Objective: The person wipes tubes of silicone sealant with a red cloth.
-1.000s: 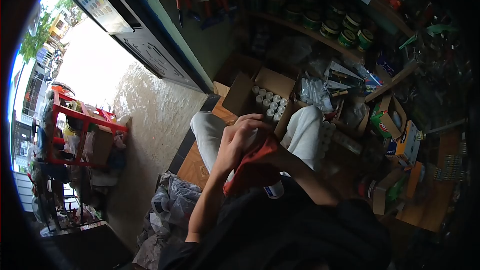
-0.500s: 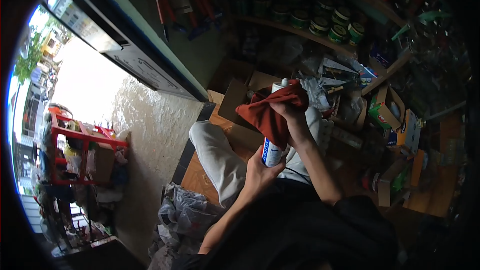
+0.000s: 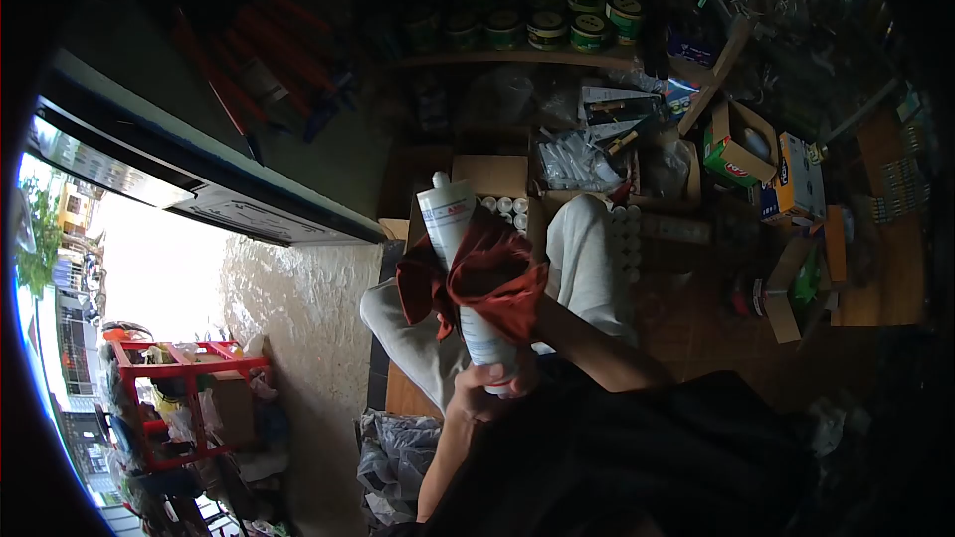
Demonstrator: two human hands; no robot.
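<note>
A white silicone sealant cartridge (image 3: 448, 209) stands tilted in front of my lap, its capped nozzle pointing up. My left hand (image 3: 480, 391) is closed around its lower end. A dark red cloth (image 3: 497, 273) wraps the middle of the cartridge. My right hand (image 3: 545, 318) grips the cloth against the cartridge from the right, its fingers mostly hidden by the folds. Behind the cartridge, an open cardboard box (image 3: 492, 176) contains several white-topped cartridges (image 3: 505, 207).
Shelved tins (image 3: 547, 30) line the back. Plastic-wrapped goods (image 3: 577, 161) and a green box (image 3: 736, 144) lie beyond my knees. Grey plastic bags (image 3: 398, 457) lie at my left, near a red rack (image 3: 189, 370) by the open doorway.
The cartridge has turned and shifted left and lower, with more of its upper end now uncovered. The cloth has slid down towards its middle. My left hand has moved down to its base.
</note>
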